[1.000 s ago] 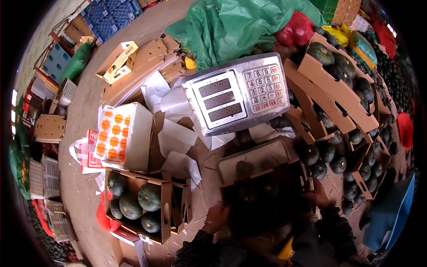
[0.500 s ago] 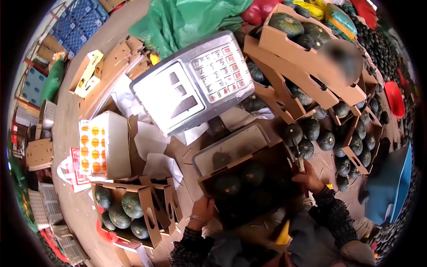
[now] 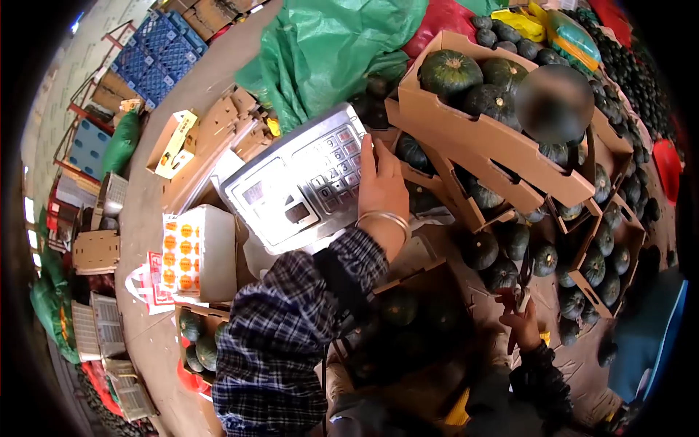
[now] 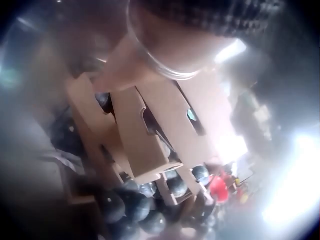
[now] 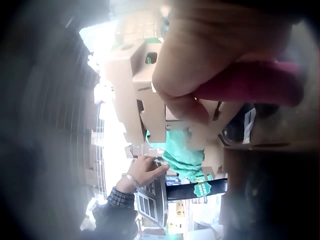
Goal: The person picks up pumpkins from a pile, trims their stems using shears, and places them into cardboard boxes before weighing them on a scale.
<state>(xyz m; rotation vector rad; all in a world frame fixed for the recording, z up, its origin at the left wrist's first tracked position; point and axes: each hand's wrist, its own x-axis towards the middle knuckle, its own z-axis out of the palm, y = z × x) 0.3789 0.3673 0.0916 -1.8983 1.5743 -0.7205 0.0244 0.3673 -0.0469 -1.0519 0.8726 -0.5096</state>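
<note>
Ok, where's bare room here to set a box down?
Bare floor runs left of the white box, up between the blue crates and the green sheet. Around the scale, under the left hand, flat cardboard crowds in. Right of it squash boxes are packed tight, around the right hand gripping a red-handled tool.

Grey concrete floor (image 3: 135,197), blue crates (image 3: 156,51) stacked far left, daylight.

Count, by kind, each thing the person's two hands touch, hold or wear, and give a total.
Weighing scale: 1, touched at its keypad by the left hand.
Red-handled tool: 1, gripped by the right hand.
Metal bracelet: 1, on the left wrist.
Total: 3.
</note>
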